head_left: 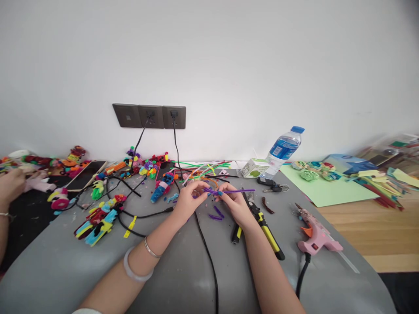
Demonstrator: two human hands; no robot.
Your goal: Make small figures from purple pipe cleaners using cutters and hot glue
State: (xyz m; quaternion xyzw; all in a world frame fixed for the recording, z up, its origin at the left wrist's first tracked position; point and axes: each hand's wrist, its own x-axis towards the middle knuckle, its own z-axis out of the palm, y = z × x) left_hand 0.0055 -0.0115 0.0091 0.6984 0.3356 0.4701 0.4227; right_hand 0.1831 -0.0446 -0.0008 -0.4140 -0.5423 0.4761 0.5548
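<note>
Purple pipe cleaners [238, 191] are held between both hands above the grey table, one straight end pointing right. My left hand [191, 198] pinches their left part with its fingertips. Closed on the same bundle from the right is my right hand [232, 200], with blue nails showing. Short purple pieces [216, 216] lie on the table just below the hands. Black and yellow pliers [266, 231] rest partly behind my right forearm. Several loose green, orange and white pipe cleaners [209, 168] lie behind the hands.
Colourful pipe-cleaner figures [98, 220] and black cables [204, 244] lie left and centre. A pink glue gun [317, 237] is at the right. Keys [276, 188], a small box [254, 168] and a tilted water bottle [283, 150] stand behind. Another person's hand [11, 187] is far left.
</note>
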